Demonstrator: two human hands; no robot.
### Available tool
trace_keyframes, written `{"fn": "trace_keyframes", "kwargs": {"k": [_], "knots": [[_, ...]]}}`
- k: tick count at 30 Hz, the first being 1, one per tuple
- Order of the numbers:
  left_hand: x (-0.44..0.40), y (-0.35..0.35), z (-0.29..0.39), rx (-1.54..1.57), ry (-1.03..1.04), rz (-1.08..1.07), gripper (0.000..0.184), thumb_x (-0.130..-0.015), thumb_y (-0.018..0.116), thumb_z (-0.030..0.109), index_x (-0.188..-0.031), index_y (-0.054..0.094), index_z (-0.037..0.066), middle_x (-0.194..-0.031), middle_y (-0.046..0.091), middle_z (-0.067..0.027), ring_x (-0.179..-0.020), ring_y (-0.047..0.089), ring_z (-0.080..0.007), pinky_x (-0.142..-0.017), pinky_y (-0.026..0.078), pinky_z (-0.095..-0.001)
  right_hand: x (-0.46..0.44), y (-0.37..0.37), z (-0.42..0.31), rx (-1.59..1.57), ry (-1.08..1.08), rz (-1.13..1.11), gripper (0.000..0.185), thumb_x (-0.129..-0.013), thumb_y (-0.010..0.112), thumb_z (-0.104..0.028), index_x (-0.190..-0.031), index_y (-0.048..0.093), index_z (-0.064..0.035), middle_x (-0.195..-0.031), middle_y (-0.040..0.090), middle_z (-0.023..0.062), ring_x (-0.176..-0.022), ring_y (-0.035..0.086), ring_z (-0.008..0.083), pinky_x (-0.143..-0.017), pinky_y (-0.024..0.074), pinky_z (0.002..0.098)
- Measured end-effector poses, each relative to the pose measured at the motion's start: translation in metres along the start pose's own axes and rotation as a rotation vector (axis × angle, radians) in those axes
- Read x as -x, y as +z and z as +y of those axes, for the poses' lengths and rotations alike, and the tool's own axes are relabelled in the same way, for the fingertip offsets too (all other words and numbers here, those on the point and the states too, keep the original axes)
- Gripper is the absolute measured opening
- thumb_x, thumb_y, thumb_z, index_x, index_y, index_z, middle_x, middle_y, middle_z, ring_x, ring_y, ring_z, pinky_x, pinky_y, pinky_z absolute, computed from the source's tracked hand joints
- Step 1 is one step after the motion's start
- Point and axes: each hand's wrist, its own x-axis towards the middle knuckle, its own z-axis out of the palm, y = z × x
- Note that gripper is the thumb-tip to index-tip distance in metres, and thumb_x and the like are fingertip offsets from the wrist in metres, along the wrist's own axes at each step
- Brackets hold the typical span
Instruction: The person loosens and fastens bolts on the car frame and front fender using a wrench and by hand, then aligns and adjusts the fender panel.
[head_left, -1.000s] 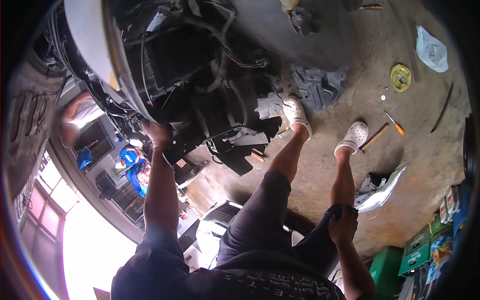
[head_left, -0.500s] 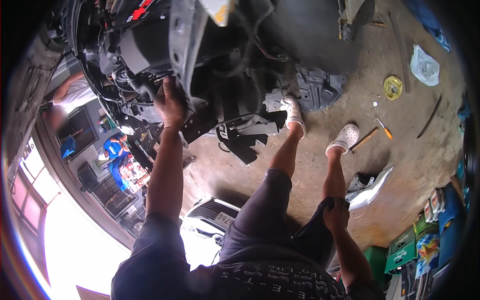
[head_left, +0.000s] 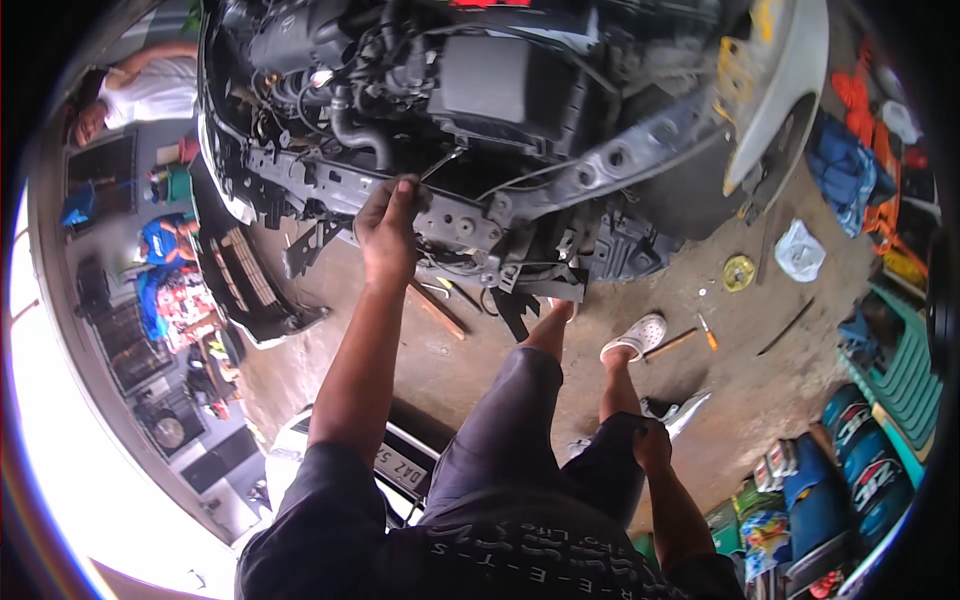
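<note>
Holding a slim metal tool point(head_left: 441, 165) in the closed grip of our left hand point(head_left: 388, 222), we have it over the metal bar point(head_left: 340, 188) at the car's front, near the black box point(head_left: 500, 88). Our right hand point(head_left: 653, 446) is at our right knee point(head_left: 618, 440); its grip we cannot tell.

Upper centre: our left hand point(head_left: 388, 228) grips a slim metal tool point(head_left: 441, 165) over the car's front crossmember point(head_left: 455, 222) | Lower right of centre: our right hand point(head_left: 652, 446) rests at our knee point(head_left: 618, 440) | Right: we see an orange-handled screwdriver point(head_left: 709, 334), yellow dish point(head_left: 738, 273) and plastic bag point(head_left: 799, 251) on the floor point(head_left: 760, 395) | Upper left: a person point(head_left: 152, 92) in white
</note>
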Motion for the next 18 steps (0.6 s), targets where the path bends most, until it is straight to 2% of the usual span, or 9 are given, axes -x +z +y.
{"fn": "trace_keyframes", "kwargs": {"k": [2, 6, 7, 8, 10, 12, 16, 17, 18], "knots": [[0.021, -0.023, 0.017, 0.046, -0.011, -0.022, 0.018, -0.102, 0.066, 0.012, -0.116, 0.069, 0.0, -0.099, 0.072, -0.0051, -0.091, 0.069, -0.0161, -0.091, 0.056, -0.0316, 0.008, -0.025, -0.008, 0.004, -0.009, 0.03, 0.032, -0.089, 0.067, -0.023, -0.111, 0.067, 0.0009, -0.107, 0.07, 0.0264, -0.104, 0.067, 0.0442, -0.094, 0.0532, 0.0521], [0.06, -0.05, 0.028, 0.2, -0.201, -0.196, 0.021, -0.098, 0.054, -0.008, -0.113, 0.064, 0.004, -0.11, 0.063, -0.0028, -0.105, 0.066, -0.017, -0.096, 0.056, -0.0348, 0.003, -0.058, -0.007, 0.107, -0.031, -0.048, 0.035, -0.09, 0.067, -0.023, -0.116, 0.066, -0.0002, -0.111, 0.072, 0.0247, -0.109, 0.067, 0.0417, -0.096, 0.054, 0.0508], [0.069, -0.058, 0.027, 0.145, -0.36, -0.163, 0.021, -0.097, 0.054, -0.011, -0.109, 0.062, 0.005, -0.107, 0.06, -0.0013, -0.108, 0.065, -0.0171, -0.097, 0.056, -0.0349, 0.004, -0.073, -0.024, 0.124, -0.02, -0.067, 0.034, -0.09, 0.067, -0.021, -0.117, 0.065, -0.0003, -0.111, 0.072, 0.0246, -0.108, 0.068, 0.0412, -0.095, 0.0546, 0.0508], [0.077, -0.068, 0.018, -0.024, -0.365, -0.235, 0.024, -0.097, 0.055, -0.01, -0.113, 0.063, 0.006, -0.108, 0.062, -0.0017, -0.105, 0.065, -0.0164, -0.097, 0.055, -0.0336, 0.005, -0.088, -0.042, 0.092, -0.015, -0.087, 0.035, -0.089, 0.068, -0.02, -0.118, 0.065, -0.0003, -0.112, 0.073, 0.0241, -0.108, 0.069, 0.0415, -0.094, 0.0552, 0.0507], [0.098, -0.073, 0.012, 0.2, -0.537, -0.193, 0.027, -0.093, 0.056, -0.008, -0.116, 0.064, 0.004, -0.107, 0.063, -0.0026, -0.1, 0.064, -0.0157, -0.094, 0.053, -0.0313, 0.003, -0.111, -0.083, 0.087, -0.049, -0.112, 0.035, -0.089, 0.068, -0.021, -0.118, 0.066, -0.0016, -0.113, 0.073, 0.0231, -0.109, 0.068, 0.0418, -0.094, 0.055, 0.0501], [0.111, -0.079, 0.019, 0.15, -0.609, -0.233, 0.031, -0.09, 0.057, -0.005, -0.118, 0.065, 0.003, -0.102, 0.064, -0.0036, -0.097, 0.063, -0.0161, -0.093, 0.053, -0.0318, -0.006, -0.137, -0.132, 0.127, -0.244, -0.137, 0.033, -0.09, 0.068, -0.02, -0.118, 0.067, -0.0031, -0.115, 0.072, 0.0231, -0.109, 0.069, 0.0424, -0.094, 0.0553, 0.0495], [0.126, -0.091, 0.026, 0.041, -0.765, -0.343, 0.046, -0.081, 0.056, 0.003, -0.126, 0.065, 0.0, -0.094, 0.063, -0.0042, -0.09, 0.061, -0.0162, -0.088, 0.052, -0.031, -0.005, -0.207, -0.271, -0.084, -0.411, -0.003, 0.028, -0.094, 0.067, -0.014, -0.119, 0.066, -0.0014, -0.111, 0.073, 0.0222, -0.105, 0.072, 0.0386, -0.088, 0.0576, 0.0434], [0.126, -0.094, 0.027, 0.083, -0.773, -0.355, 0.043, -0.085, 0.058, 0.005, -0.127, 0.064, -0.002, -0.091, 0.061, -0.0032, -0.085, 0.059, -0.0146, -0.082, 0.05, -0.0288, -0.005, -0.219, -0.299, -0.096, -0.459, 0.05, 0.028, -0.095, 0.068, -0.014, -0.119, 0.065, -0.001, -0.109, 0.074, 0.0215, -0.103, 0.073, 0.0369, -0.087, 0.0576, 0.0417], [0.125, -0.094, 0.027, 0.1, -0.771, -0.363, 0.043, -0.085, 0.058, 0.005, -0.127, 0.064, -0.002, -0.091, 0.061, -0.0032, -0.085, 0.059, -0.0146, -0.082, 0.05, -0.0288, -0.003, -0.229, -0.323, -0.109, -0.507, 0.104, 0.027, -0.095, 0.068, -0.013, -0.119, 0.065, -0.0006, -0.107, 0.074, 0.0209, -0.102, 0.074, 0.0352, -0.086, 0.0577, 0.04]]}}
